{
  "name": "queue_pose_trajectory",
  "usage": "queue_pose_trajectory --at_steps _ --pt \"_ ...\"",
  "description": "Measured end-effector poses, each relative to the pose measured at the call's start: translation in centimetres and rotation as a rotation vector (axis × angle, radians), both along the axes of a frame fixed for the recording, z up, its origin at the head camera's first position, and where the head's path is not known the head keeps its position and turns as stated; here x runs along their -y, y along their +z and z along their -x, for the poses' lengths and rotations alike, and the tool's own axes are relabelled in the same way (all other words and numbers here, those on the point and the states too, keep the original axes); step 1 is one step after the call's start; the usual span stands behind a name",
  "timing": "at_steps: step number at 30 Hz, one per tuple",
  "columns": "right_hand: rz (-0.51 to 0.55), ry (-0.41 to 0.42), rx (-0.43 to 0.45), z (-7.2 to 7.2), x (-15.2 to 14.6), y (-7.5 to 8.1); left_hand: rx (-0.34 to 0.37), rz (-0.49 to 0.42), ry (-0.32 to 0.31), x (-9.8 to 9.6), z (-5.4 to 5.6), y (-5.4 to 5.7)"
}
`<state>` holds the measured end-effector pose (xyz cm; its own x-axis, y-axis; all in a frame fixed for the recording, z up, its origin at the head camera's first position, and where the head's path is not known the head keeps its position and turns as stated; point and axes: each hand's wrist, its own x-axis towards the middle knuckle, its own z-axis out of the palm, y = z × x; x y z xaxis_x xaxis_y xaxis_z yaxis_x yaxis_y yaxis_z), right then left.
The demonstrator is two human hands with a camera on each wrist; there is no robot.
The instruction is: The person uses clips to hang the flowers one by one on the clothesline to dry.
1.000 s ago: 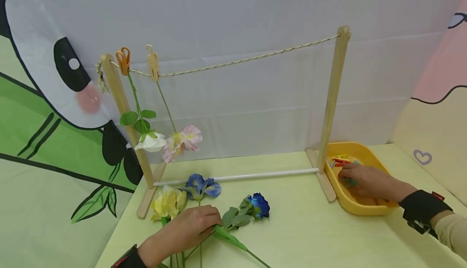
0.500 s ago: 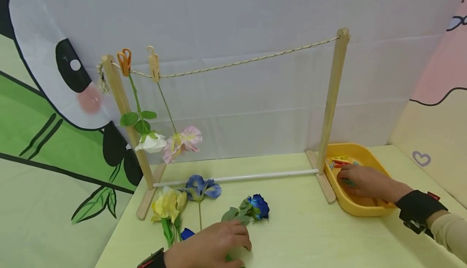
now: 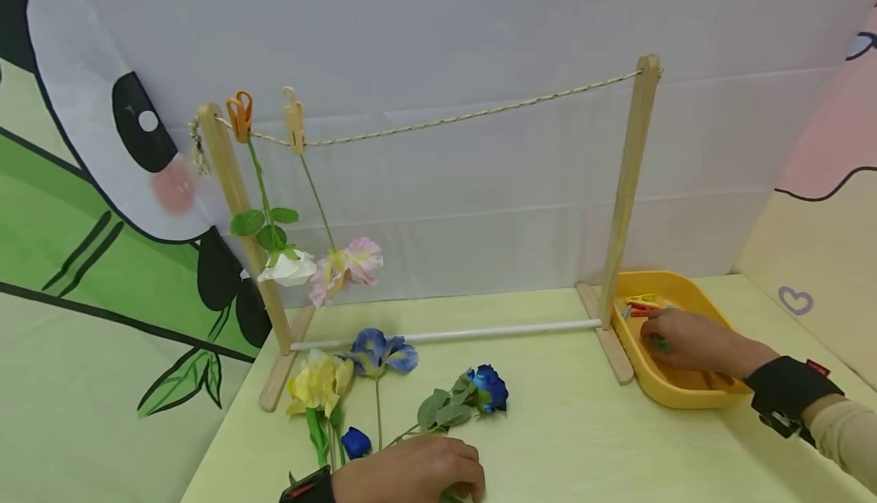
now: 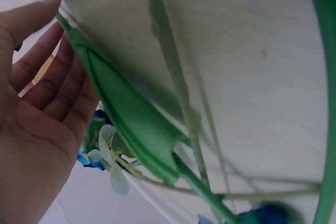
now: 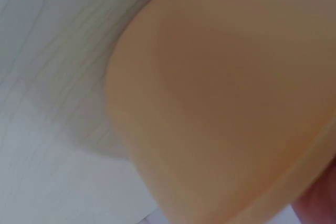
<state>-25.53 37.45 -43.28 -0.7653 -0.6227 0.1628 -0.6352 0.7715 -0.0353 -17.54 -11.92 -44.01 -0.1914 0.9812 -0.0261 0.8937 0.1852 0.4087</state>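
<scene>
My left hand (image 3: 418,472) is low in the head view, at the front of the table. In the left wrist view its thumb and fingertips pinch the thin stem of a blue flower, beside its long green leaf (image 4: 126,108). That flower's blue bud (image 3: 356,442) lies left of the hand. My right hand (image 3: 692,343) reaches into the yellow tray (image 3: 685,396), fingers curled on a green clothespin (image 3: 659,344), mostly hidden. Red and yellow clothespins (image 3: 642,305) lie beyond it. The right wrist view shows mainly the tray's outer wall (image 5: 210,103).
A rope (image 3: 473,113) spans two wooden posts (image 3: 626,198). Clothespins (image 3: 294,126) hold a white rose (image 3: 288,269) and a pink flower (image 3: 349,267) upside down. A yellow flower (image 3: 320,381), a blue iris (image 3: 377,351) and a blue rose (image 3: 489,389) lie on the table.
My left hand has moved toward the front of the table and right, drawing the blue flower back, so its bud now shows. The right hand stays in the tray, barely moved.
</scene>
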Motion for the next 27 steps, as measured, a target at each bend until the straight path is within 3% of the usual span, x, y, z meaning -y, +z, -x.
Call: queue_pose_trajectory --at_steps 3,8,11,16,19,23,27 --pt "-0.009 -0.007 -0.010 0.0 0.0 0.2 0.001 0.003 0.017 -0.2 -0.2 0.1" --pt "0.006 -0.041 -0.042 0.0 0.2 0.2 0.027 0.001 0.134 -0.5 -0.4 0.6" --pt "0.035 -0.056 -0.078 -0.2 0.1 0.5 0.028 -0.045 0.167 -0.6 -0.2 1.2" --pt "0.124 -0.131 -0.087 -0.8 0.4 2.4 0.048 -0.243 0.121 -0.4 0.6 2.1" --pt "0.194 -0.179 -0.084 -1.3 1.0 4.2 0.075 -0.353 0.126 -0.3 1.1 3.2" --pt "0.309 -0.170 -0.125 -2.2 2.4 6.5 0.114 -0.481 0.202 0.0 1.7 5.2" --pt "0.401 -0.071 -0.228 -2.8 4.5 8.4 0.144 -0.636 0.296 0.4 2.7 7.0"
